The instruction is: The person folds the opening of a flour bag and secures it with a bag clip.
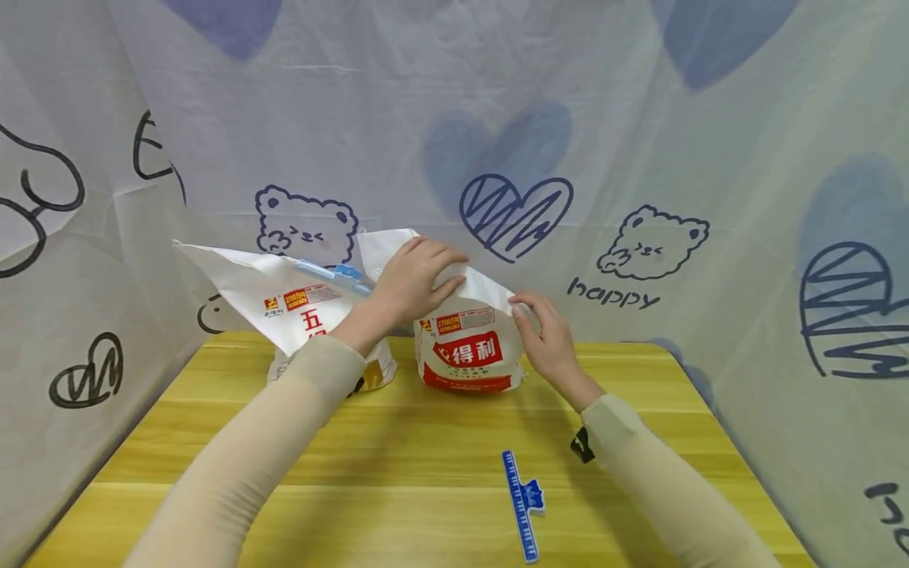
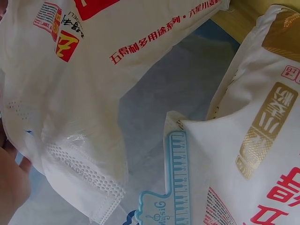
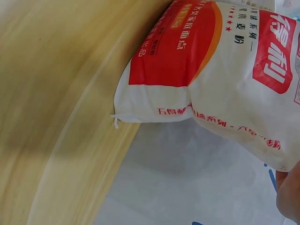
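A white flour bag (image 1: 465, 355) with red print stands on the table, its top folded over. My left hand (image 1: 415, 280) grips the folded top near its left end, while the thumb and fingers of my right hand (image 1: 547, 339) pinch the right end. The left wrist view shows the perforated top edge of this flour bag (image 2: 84, 176). Beside it on the left stands a second flour bag (image 1: 305, 315), with a light blue piano-pattern sealing clip (image 2: 180, 173) across its top. The right wrist view shows the held bag's lower side (image 3: 225, 61).
A dark blue piano-pattern clip (image 1: 521, 505) lies on the wooden table (image 1: 398, 473), near the front and right of centre. White printed cloth (image 1: 639, 118) hangs behind the table and at both sides.
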{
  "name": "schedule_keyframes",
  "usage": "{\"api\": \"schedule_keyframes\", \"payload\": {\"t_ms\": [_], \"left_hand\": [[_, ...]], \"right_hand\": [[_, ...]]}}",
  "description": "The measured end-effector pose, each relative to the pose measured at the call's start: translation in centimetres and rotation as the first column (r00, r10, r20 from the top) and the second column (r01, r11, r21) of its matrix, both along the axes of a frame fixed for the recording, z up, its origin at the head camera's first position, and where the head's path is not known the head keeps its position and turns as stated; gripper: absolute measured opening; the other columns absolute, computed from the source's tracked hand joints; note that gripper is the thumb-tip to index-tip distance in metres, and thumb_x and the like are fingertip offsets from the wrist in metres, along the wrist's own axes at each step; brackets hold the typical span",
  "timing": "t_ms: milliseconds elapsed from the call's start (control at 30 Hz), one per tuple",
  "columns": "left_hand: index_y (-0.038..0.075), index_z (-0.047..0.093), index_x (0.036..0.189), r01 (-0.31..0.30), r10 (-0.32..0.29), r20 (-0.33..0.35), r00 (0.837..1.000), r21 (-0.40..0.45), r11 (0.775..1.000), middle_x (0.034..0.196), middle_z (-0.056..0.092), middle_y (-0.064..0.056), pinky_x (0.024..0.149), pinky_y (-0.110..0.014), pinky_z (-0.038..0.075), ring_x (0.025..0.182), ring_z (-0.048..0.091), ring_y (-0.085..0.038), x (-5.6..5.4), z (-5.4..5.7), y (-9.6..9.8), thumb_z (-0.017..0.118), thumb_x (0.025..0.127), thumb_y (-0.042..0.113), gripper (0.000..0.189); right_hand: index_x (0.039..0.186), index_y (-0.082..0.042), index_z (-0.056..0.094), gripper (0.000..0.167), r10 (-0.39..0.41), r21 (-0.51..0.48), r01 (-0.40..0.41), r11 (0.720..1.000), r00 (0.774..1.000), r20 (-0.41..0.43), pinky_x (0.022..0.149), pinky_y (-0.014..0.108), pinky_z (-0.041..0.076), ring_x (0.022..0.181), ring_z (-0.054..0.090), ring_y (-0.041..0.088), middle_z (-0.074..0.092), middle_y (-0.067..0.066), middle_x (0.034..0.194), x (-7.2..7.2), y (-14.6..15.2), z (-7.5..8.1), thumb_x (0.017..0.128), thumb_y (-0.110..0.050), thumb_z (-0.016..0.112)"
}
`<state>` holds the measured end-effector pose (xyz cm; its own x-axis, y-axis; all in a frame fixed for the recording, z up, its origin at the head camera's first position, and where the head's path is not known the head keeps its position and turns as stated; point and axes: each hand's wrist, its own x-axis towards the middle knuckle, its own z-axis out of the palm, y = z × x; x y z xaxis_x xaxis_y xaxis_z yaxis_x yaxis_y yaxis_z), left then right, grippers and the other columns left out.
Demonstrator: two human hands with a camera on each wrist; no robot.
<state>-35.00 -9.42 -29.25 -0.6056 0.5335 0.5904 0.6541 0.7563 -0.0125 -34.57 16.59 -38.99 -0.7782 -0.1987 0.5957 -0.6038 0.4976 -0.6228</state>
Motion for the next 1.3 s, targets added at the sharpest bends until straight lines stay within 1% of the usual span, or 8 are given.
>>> {"api": "schedule_keyframes", "payload": {"t_ms": [100, 267, 400, 533, 667, 767, 1000, 1300], "left_hand": [[0.012, 0.068, 0.131, 0.009, -0.008, -0.022, 1.0, 0.013, 1.0, 0.133, 0.069, -0.007, 0.125, -0.045, 0.03, 0.129, 0.06, -0.025, -0.2, -0.2, -0.1, 0.07, 0.101, 0.026, 0.033], [0.011, 0.07, 0.126, 0.027, -0.025, -0.058, 0.998, 0.022, 0.999, 0.125, 0.072, -0.007, 0.12, -0.044, 0.037, 0.121, 0.063, -0.026, -0.5, -0.3, -0.1, 0.072, 0.1, 0.022, 0.028], [0.011, 0.071, 0.123, 0.03, -0.028, -0.07, 0.997, 0.028, 0.999, 0.122, 0.073, -0.006, 0.118, -0.045, 0.039, 0.116, 0.064, -0.027, -0.7, -0.4, 0.0, 0.07, 0.1, 0.019, 0.024], [0.011, 0.071, 0.121, 0.024, -0.022, -0.048, 0.999, 0.045, 0.999, 0.12, 0.073, -0.006, 0.118, -0.046, 0.039, 0.114, 0.064, -0.028, -0.8, -0.4, 0.2, 0.067, 0.102, 0.017, 0.02], [0.011, 0.071, 0.12, 0.015, -0.013, -0.02, 1.0, 0.067, 0.998, 0.12, 0.073, -0.005, 0.116, -0.043, 0.039, 0.113, 0.064, -0.027, -0.9, -0.3, 0.4, 0.065, 0.103, 0.016, 0.018], [0.012, 0.071, 0.118, 0.009, -0.008, -0.008, 1.0, 0.085, 0.996, 0.12, 0.073, -0.004, 0.116, -0.042, 0.04, 0.114, 0.064, -0.026, -1.0, -0.3, 0.6, 0.065, 0.103, 0.015, 0.016], [0.011, 0.072, 0.114, -0.002, 0.002, -0.003, 1.0, 0.136, 0.991, 0.115, 0.075, -0.004, 0.113, -0.04, 0.043, 0.112, 0.065, -0.026, -1.3, -0.3, 0.7, 0.067, 0.102, 0.014, 0.013], [0.011, 0.073, 0.11, -0.021, 0.02, 0.01, 1.0, 0.169, 0.985, 0.111, 0.076, -0.004, 0.111, -0.04, 0.044, 0.111, 0.066, -0.026, -1.6, -0.3, 0.6, 0.068, 0.102, 0.012, 0.01]], "right_hand": [[0.13, -0.009, 0.063, 0.029, -0.003, -0.025, 0.003, 1.0, 1.0, -0.009, 0.116, 0.053, 0.043, 0.136, 0.054, 0.031, 0.061, 0.013, 0.141, -0.2, -0.2, -0.2, 0.111, -0.027, 0.051], [0.128, -0.006, 0.064, 0.026, -0.008, -0.069, 0.006, 0.998, 1.0, -0.028, 0.113, 0.053, 0.047, 0.131, 0.057, 0.033, 0.064, 0.015, 0.134, -0.3, -0.5, -0.2, 0.108, -0.021, 0.057], [0.128, -0.006, 0.064, 0.024, -0.014, -0.123, 0.014, 0.992, 1.0, -0.001, 0.108, 0.052, 0.051, 0.129, 0.058, 0.033, 0.065, 0.015, 0.134, -0.3, -0.7, -0.1, 0.107, -0.016, 0.058], [0.131, -0.008, 0.063, 0.025, -0.024, -0.19, 0.036, 0.981, 0.998, 0.065, 0.108, 0.051, 0.052, 0.13, 0.057, 0.031, 0.065, 0.013, 0.135, -0.2, -1.0, -0.1, 0.107, -0.015, 0.057], [0.131, -0.011, 0.063, 0.025, -0.039, -0.233, 0.066, 0.97, 0.992, 0.119, 0.11, 0.05, 0.05, 0.131, 0.057, 0.028, 0.065, 0.01, 0.134, -0.3, -1.2, -0.2, 0.108, -0.017, 0.056], [0.13, -0.012, 0.064, 0.024, -0.044, -0.259, 0.081, 0.962, 0.989, 0.144, 0.107, 0.049, 0.052, 0.127, 0.058, 0.027, 0.066, 0.009, 0.133, -0.5, -1.3, -0.4, 0.108, -0.017, 0.056], [0.125, -0.011, 0.068, 0.021, -0.062, -0.315, 0.109, 0.943, 0.986, 0.157, 0.093, 0.047, 0.059, 0.112, 0.064, 0.026, 0.07, 0.01, 0.125, -1.0, -1.5, -0.4, 0.107, -0.014, 0.059], [0.124, -0.009, 0.07, 0.021, -0.045, -0.363, 0.11, 0.925, 0.982, 0.184, 0.095, 0.054, 0.059, 0.114, 0.067, 0.031, 0.07, 0.013, 0.126, -1.0, -1.9, -0.1, 0.105, -0.01, 0.06]]}}
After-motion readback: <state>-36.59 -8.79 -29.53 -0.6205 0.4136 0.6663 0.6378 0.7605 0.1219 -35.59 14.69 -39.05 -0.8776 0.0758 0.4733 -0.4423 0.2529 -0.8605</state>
